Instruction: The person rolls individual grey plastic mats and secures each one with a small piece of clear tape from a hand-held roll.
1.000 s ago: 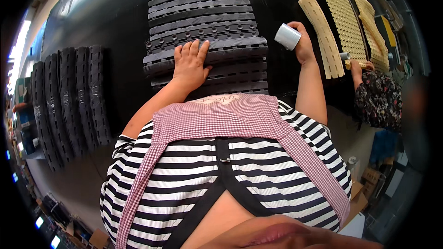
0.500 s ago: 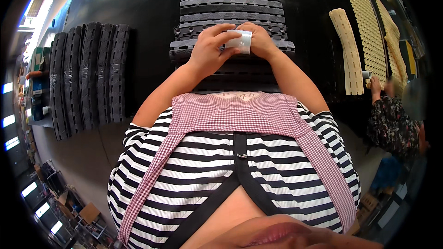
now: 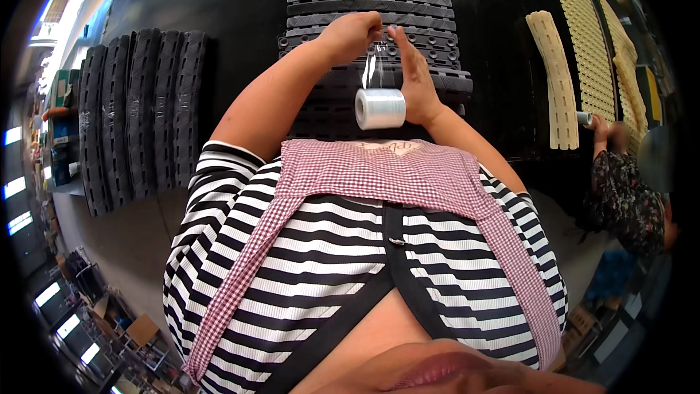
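Above a stack of dark grey slotted strips, my left hand (image 3: 354, 35) pinches the free end of clear plastic film (image 3: 374, 66). A stretch of this film runs down to its roll (image 3: 382, 109), a short, wide roll with a hollow core facing left. My right hand (image 3: 415, 76) is edge-on with its fingers stretched away from me, beside the film and close to the left fingertips. Its heel lies against or right beside the roll; I cannot tell whether they touch. Under both hands lie the grey strips (image 3: 372, 9), side by side.
Several more dark strips (image 3: 142, 117), bound with clear film, lie to the left on the black table (image 3: 240, 0). At right are a cream slotted strip (image 3: 554, 80) and perforated cream pieces (image 3: 583, 36). Another person's hand (image 3: 600, 128) is near a small roll (image 3: 584, 118) there.
The roll has come nearer to my body, with film now drawn out from it. My left hand has moved off the roll and away from me, and my right fingers have straightened.
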Demonstrator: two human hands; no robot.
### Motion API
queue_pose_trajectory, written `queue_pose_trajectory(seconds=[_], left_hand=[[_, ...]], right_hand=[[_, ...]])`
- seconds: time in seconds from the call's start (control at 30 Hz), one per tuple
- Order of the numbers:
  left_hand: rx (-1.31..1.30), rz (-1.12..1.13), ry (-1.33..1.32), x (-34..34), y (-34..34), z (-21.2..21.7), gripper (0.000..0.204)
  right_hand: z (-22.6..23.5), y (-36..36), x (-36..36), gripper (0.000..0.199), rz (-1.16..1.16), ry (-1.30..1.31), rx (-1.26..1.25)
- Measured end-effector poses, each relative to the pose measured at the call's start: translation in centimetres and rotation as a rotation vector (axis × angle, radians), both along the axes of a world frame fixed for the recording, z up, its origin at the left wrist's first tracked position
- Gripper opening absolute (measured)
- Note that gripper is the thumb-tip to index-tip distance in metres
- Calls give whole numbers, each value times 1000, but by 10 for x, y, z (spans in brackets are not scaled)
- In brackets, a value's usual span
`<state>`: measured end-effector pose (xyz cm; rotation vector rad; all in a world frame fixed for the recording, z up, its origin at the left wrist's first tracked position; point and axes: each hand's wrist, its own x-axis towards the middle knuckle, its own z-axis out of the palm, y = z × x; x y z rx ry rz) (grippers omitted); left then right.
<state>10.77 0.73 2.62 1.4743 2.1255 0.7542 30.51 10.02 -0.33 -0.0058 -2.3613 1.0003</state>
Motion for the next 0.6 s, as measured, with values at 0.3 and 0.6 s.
queue_pose_trajectory(seconds=[0.3, 0.6], left_hand=[[-198, 34, 56, -16, -16, -32, 25], [253, 41, 525, 46, -105, -23, 53]], right_hand=[[-8, -13, 12, 86, -30, -181, 271], [-39, 67, -88, 55, 67, -348, -330]])
